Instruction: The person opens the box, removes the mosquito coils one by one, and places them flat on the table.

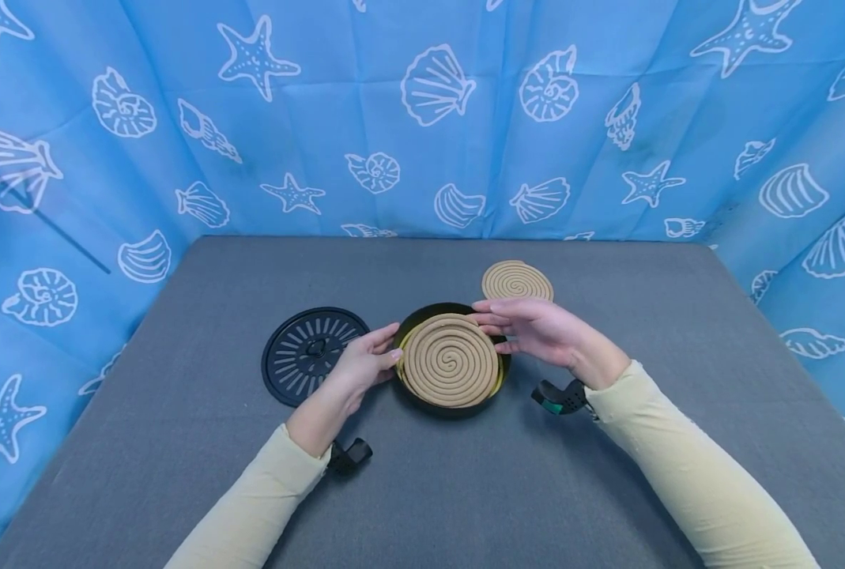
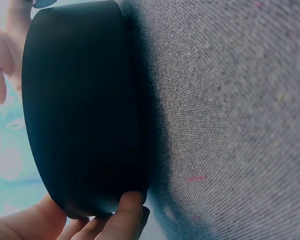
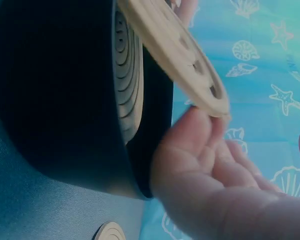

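A round black mosquito coil holder (image 1: pixel 422 404) stands on the grey table. My left hand (image 1: pixel 358 365) grips its left side, with the fingers (image 2: pixel 126 215) low on the outer wall (image 2: pixel 82 110) in the left wrist view. At the far right rim, my right hand (image 1: pixel 546 330) pinches the edge of a tan mosquito coil (image 1: pixel 450 361). This coil (image 3: pixel 177 60) is tilted over the holder's opening in the right wrist view. Behind it, ridged tan rings (image 3: pixel 131 95) show inside the holder, and a yellow edge (image 1: pixel 499 378) peeks out around the coil from above.
A black slotted lid (image 1: pixel 297 336) with a small central handle lies left of the holder, partly behind my left hand. Another tan coil (image 1: pixel 516 278) lies on the table beyond my right hand. A blue shell-patterned curtain (image 1: pixel 337 118) hangs around the table (image 1: pixel 450 498).
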The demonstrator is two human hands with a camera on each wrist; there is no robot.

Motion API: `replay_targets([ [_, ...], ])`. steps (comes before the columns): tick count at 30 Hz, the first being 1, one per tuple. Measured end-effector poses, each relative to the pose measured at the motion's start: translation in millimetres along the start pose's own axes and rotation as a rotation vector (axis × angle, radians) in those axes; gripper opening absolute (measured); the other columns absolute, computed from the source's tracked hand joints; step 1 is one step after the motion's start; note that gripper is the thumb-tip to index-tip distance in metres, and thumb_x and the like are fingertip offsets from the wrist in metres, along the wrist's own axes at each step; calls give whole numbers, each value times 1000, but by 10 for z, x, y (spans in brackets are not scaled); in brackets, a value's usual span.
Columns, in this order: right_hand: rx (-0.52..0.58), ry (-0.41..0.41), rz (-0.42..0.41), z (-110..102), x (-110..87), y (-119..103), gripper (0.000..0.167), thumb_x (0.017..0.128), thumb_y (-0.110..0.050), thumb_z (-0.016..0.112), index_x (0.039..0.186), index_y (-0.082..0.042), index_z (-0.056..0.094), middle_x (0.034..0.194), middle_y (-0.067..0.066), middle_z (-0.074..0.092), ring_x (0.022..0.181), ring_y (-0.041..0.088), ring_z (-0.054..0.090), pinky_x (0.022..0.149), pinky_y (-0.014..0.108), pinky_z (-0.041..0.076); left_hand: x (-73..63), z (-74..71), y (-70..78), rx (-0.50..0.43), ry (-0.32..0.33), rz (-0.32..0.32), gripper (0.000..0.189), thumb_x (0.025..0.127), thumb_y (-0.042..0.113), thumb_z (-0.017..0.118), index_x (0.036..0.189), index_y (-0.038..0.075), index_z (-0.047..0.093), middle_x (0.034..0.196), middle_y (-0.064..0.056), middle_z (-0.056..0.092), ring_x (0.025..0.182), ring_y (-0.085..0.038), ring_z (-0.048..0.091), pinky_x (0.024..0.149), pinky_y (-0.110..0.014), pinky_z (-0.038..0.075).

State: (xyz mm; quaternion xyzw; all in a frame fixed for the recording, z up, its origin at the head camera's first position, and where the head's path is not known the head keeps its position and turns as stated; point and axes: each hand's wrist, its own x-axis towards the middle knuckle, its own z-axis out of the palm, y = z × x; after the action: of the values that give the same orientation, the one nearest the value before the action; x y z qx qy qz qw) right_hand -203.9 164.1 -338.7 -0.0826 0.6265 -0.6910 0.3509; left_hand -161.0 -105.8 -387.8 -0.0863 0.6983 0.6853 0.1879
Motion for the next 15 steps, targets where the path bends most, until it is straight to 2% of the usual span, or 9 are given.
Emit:
replay_targets([
  [3,-26,10,0,19,35,10,51,103,-12,40,147,11,26,120,0,59,97,9,55,84,32,44,0,-1,0,3,-2,0,51,100,4,50,149,12,39,153,-11,36,134,-27,42,106,-46,40],
  [6,-75,10,-3,41,71,9,51,101,-8,41,146,13,27,106,-5,63,91,8,56,80,30,44,0,-2,0,6,0,-1,50,100,4,50,149,12,40,153,-11,37,134,-27,43,106,-46,40],
  [11,-166,19,-14,72,122,-5,50,99,-5,46,142,15,32,98,-7,67,86,6,59,76,25,46,-5,-3,-2,7,-5,4,50,100,4,50,149,12,40,152,-11,37,133,-28,43,106,-46,40],
  [15,-266,31,-18,98,154,-14,43,98,-4,52,135,15,44,95,-5,68,82,7,59,75,25,49,-5,-3,7,2,-7,-2,51,100,4,50,149,12,39,152,-11,37,134,-27,43,106,-46,40],
])
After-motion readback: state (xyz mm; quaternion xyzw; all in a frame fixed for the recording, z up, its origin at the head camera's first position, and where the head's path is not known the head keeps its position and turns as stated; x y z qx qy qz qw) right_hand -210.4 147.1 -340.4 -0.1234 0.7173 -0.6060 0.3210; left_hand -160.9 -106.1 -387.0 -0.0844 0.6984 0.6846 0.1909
